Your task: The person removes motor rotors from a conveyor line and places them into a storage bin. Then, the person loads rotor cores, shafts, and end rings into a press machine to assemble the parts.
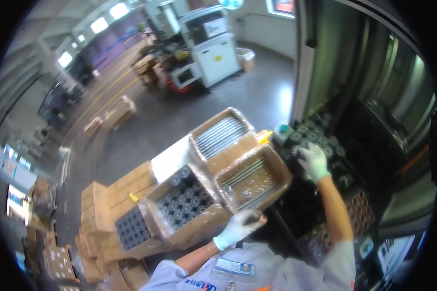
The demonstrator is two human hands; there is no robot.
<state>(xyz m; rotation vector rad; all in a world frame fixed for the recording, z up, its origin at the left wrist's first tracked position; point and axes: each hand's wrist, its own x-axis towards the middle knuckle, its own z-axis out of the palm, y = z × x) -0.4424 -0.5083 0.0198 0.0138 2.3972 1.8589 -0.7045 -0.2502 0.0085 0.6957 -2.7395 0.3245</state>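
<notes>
The right hand [314, 157], gloved, is at the near-left edge of the gears [323, 140], its fingers bent against them; blur keeps me from telling whether they pinch one. The left hand [238, 227], gloved too, is curled around a dark part [252, 219] near the front corner of the rod box [277, 190].

The relation I watch is this: the gears lie right at the right hand's fingertips and spread away to its far right, while the left hand, with the dark part, is well apart from them, nearer my body and to the left. So the right is the nearer hand. The gears are round, giving me no long axis to line up; the dark part's axis I can't make out. Copper rings [360, 213] sit to the right of the right forearm.
</notes>
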